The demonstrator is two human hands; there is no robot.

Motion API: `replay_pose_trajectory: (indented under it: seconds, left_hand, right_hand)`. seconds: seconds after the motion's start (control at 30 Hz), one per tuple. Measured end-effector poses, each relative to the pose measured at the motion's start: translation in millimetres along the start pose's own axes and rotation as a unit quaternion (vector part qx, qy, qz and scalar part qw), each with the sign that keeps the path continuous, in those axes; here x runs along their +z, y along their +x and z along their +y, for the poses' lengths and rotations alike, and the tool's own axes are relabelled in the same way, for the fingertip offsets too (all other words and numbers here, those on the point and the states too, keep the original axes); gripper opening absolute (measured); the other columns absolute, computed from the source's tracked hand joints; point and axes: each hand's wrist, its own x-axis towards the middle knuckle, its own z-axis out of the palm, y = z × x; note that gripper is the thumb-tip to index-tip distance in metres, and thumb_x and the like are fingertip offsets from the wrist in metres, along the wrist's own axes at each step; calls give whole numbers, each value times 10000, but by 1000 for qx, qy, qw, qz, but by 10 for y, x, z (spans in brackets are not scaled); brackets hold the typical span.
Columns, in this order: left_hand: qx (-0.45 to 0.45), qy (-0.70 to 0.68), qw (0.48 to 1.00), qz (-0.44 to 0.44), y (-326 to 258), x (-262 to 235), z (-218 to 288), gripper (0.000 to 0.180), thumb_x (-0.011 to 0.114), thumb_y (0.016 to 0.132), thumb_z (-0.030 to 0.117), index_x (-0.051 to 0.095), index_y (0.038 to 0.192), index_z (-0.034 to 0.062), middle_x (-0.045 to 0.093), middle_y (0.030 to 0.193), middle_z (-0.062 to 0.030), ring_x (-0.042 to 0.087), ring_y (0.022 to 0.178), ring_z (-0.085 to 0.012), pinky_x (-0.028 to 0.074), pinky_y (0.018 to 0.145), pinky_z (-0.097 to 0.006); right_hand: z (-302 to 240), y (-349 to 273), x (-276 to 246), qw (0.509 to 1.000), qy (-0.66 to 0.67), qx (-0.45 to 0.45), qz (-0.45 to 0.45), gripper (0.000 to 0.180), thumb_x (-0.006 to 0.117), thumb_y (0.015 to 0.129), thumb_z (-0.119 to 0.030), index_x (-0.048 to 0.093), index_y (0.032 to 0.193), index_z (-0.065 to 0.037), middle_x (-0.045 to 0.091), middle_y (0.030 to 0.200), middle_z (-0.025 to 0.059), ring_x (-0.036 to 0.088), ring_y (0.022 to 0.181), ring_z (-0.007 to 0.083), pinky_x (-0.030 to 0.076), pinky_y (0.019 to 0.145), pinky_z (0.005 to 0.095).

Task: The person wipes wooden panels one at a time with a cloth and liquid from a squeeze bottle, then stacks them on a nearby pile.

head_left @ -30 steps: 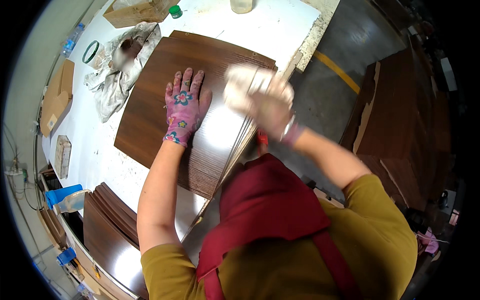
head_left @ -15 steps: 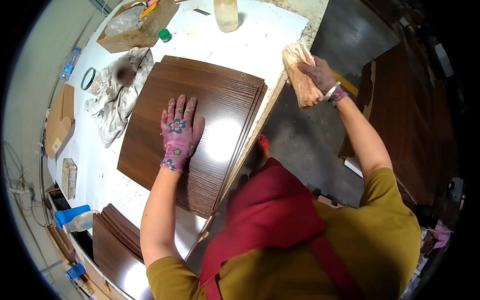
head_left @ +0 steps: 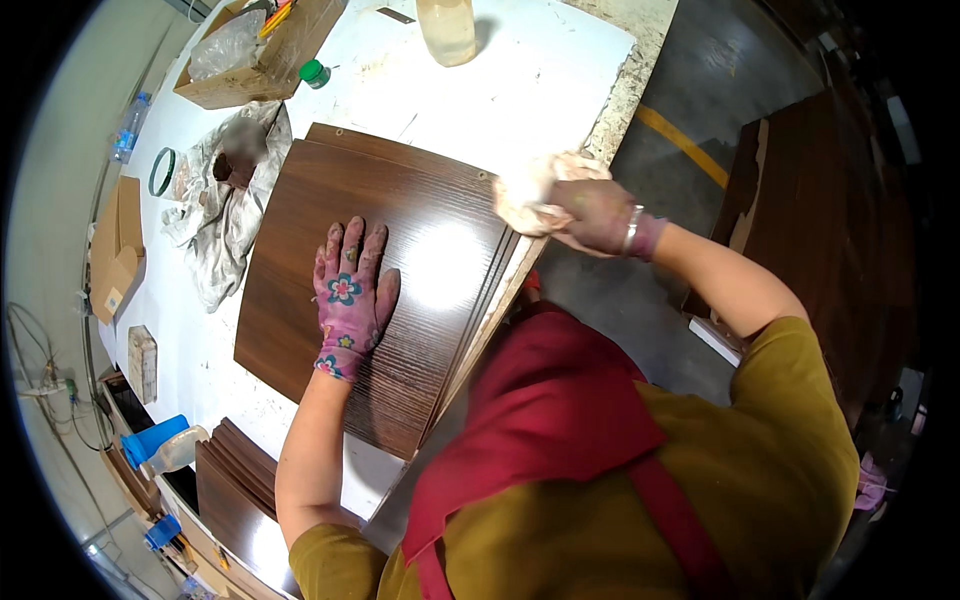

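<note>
Stack of dark brown, wood-grain, glossy panels (head_left: 425, 310) lies on the white, stained surface (head_left: 540, 90), right side along the surface's edge. Left hand (head_left: 347, 300), in a pink flower-print glove, palm down on top of stack; grip spread wide, holding nothing. Right hand (head_left: 600, 215), gloved, dirty purplish, is at stack's far right corner; grip closed on a crumpled cream cloth (head_left: 525, 195). Cloth blurred; can't tell if it touches the stack. Left of stack: rumpled grey-white rag (head_left: 207, 240), then open brown cardboard piece (head_left: 115, 240). Beyond stack: small green-lidded jar (head_left: 314, 73), brown open-topped box (head_left: 285, 70), translucent plastic container (head_left: 447, 35). Near left of stack: second group of brown panels (head_left: 235, 500), blue plastic cup (head_left: 155, 440).
</note>
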Motion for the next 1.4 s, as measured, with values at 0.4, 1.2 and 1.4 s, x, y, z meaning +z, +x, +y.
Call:
replay_pose_trajectory:
  seconds: [0.4, 1.2, 1.4]
  left_hand:
    - [11, -4, 1000, -4, 36, -22, -8, 542, 559, 898, 261, 444, 1417, 155, 387, 1480, -117, 318, 1381, -354, 225, 1138, -491]
    - [-2, 13, 989, 149, -159, 452, -228, 427, 459, 964, 341, 473, 1381, 254, 467, 1425, -38, 394, 1346, -280, 274, 1109, -461]
    - [37, -9, 981, 189, -118, 354, -127, 405, 494, 953, 318, 505, 1339, 196, 464, 1402, -80, 396, 1311, -310, 320, 1062, -481]
  right_hand:
    - [-319, 537, 518, 989, -15, -86, 120, 396, 537, 934, -412, 651, 1176, -120, 689, 1093, 105, 647, 1045, 236, 506, 901, 348]
    - [-1859, -86, 828, 968, 123, -196, 99, 267, 619, 884, -303, 634, 932, -41, 616, 796, 142, 631, 725, 307, 499, 665, 393]
    - [-2684, -473, 1435, 935, 139, -322, -48, 177, 588, 843, -232, 641, 891, -71, 633, 834, 137, 631, 774, 325, 507, 725, 421]
